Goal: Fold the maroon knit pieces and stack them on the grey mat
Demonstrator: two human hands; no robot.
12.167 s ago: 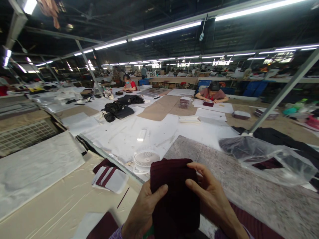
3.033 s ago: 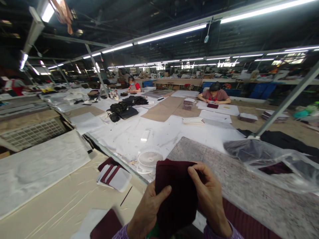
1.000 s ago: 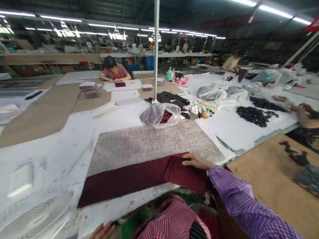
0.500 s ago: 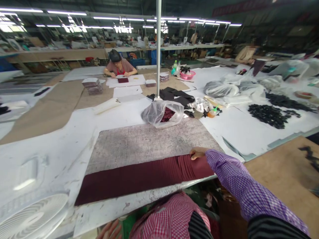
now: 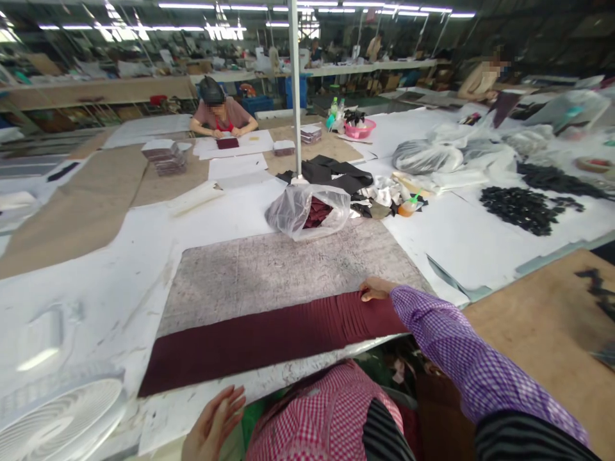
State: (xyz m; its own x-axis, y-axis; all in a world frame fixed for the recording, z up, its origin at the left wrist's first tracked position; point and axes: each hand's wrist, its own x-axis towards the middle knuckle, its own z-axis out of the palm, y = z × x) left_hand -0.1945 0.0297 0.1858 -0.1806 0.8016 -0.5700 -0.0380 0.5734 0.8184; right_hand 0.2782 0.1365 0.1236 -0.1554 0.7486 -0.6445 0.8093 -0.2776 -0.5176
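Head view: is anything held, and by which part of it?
The right hand touches the overlapping maroon fabric pieces at their far edge; a grip cannot be told. The left hand holds nothing.

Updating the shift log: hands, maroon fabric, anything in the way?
Right hand touching maroon fabric near its right end. Left hand open, apart from it. Plastic bag beyond the fabric, not touching it.

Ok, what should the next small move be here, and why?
Probably bring the left hand onto the near edge of the maroon fabric row to steady it: that hand is open with nothing visible in it, while the right hand is alone at the row's far edge, near the right end, where ridges show.
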